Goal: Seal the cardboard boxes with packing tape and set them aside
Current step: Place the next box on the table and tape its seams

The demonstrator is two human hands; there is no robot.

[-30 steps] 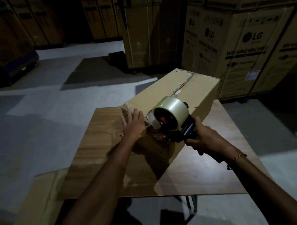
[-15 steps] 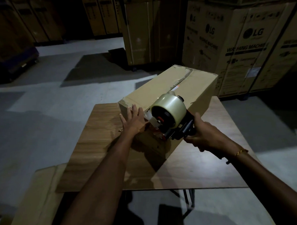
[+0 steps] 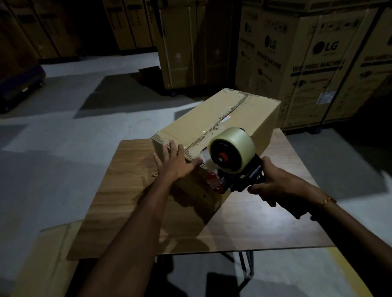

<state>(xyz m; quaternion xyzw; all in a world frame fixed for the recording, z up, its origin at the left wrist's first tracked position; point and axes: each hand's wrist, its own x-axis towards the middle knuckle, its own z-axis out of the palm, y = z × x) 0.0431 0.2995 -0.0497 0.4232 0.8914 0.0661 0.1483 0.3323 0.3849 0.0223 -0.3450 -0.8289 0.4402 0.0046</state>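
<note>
Two arms reach out over the table [image 3: 130,217]. Left hand [image 3: 172,163] lies flat, fingers spread, pressing the box [image 3: 214,127] at its near top edge. Right hand [image 3: 273,185] is wrapped round the handle of the tape gun [image 3: 232,160], nose against the box's near end. Box sits closed toward the table's far edge.

A person's left hand [image 3: 174,163] presses flat on the near end of a cardboard box [image 3: 219,134] on a wooden table [image 3: 130,195], while the right hand [image 3: 274,185] grips a tape dispenser [image 3: 232,158] at the box's near edge.
</note>
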